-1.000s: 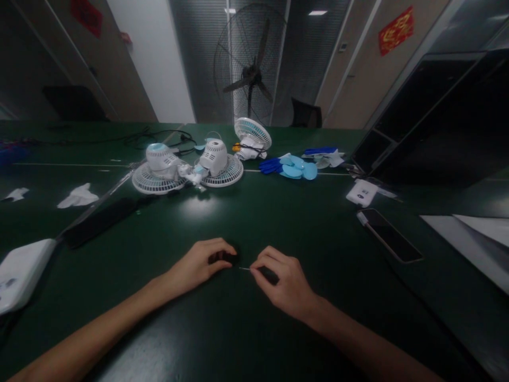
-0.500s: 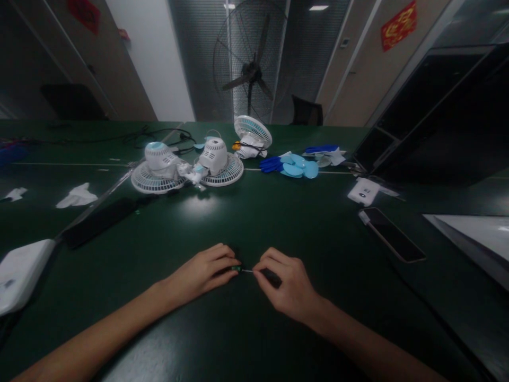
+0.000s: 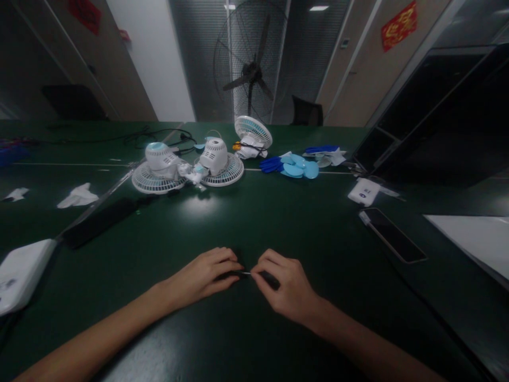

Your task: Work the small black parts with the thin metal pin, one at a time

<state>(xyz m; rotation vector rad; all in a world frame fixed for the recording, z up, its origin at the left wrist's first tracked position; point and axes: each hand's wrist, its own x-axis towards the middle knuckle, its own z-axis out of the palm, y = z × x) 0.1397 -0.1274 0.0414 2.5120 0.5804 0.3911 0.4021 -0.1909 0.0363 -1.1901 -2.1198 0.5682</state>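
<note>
Half-curled, the left hand (image 3: 212, 272) — can't tell if it's gripping anything — is right by the tip of a thin metal rod (image 3: 246, 272) that the right hand (image 3: 285, 281) pinches, lying sideways between them. Green tabletop (image 3: 246, 339) runs ahead to the white fans (image 3: 214, 158), with a phone (image 3: 392, 233) off to the right.

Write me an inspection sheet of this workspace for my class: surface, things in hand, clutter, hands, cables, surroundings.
Surface: dark green table, with glare patches.
Things in hand: thin rod, spanning the gap between the hands.
Clutter: three small fans, blue gloves, phone.
Hands: right hand pinches the rod; left hand curls at its other end, grip unclear.
Cables: black cable behind the fans.
Surroundings: big fan, chair.
</note>
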